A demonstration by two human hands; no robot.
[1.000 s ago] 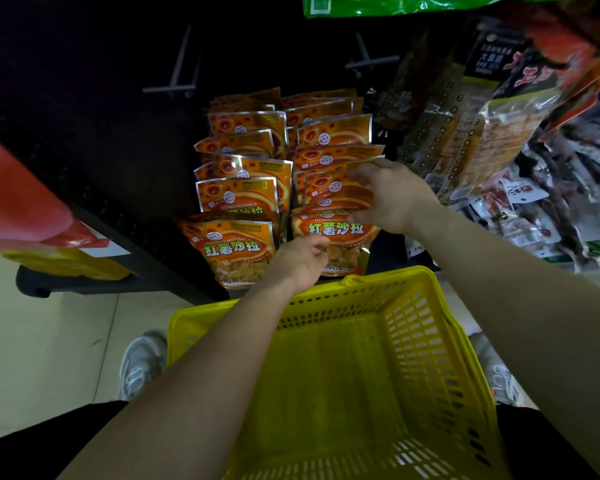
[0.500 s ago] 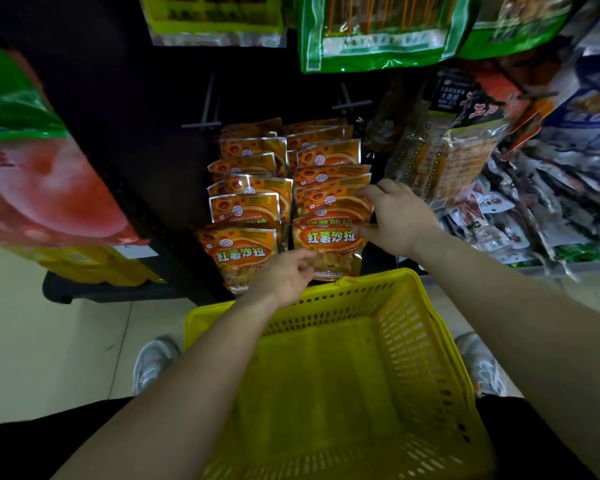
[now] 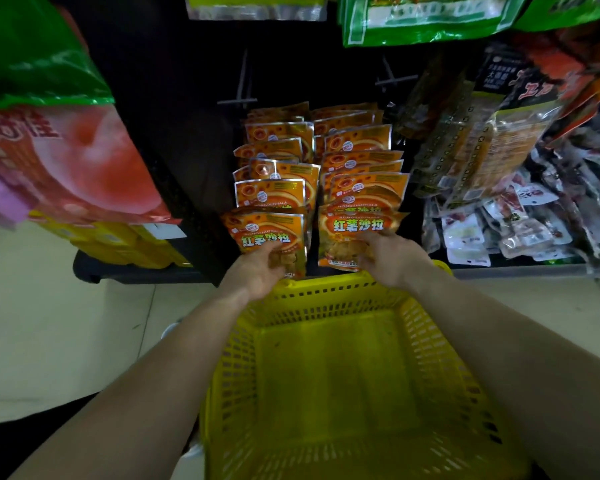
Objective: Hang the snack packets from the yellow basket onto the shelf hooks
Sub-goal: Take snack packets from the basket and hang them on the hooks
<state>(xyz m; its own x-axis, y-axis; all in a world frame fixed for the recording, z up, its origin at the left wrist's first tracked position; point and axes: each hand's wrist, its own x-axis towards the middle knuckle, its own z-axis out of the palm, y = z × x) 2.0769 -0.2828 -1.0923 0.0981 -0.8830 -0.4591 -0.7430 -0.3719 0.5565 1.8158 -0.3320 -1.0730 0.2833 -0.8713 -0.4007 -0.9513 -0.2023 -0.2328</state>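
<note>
So left hand (image 3: 257, 268) pinches the bottom of the front orange foil snack packet (image 3: 267, 233) in the left row. The right hand (image 3: 392, 258) has its grip clamped on the right row's front packet (image 3: 357, 226), both at the shelf (image 3: 520, 270) front edge. Below, the yellow plastic basket (image 3: 326, 289) looks empty. Tug too hard = torn hang hole imo. Big green bags (image 3: 426, 19) overhang, clear-wrapped snacks (image 3: 465, 233) crowd the right.

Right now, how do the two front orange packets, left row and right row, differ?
The left front packet lies flat; the right front packet is buckled at the top. The left hand holds the left one's bottom middle, hiding its window; the right hand holds the right one's lower right corner, window showing. Both share one orange design.
</note>
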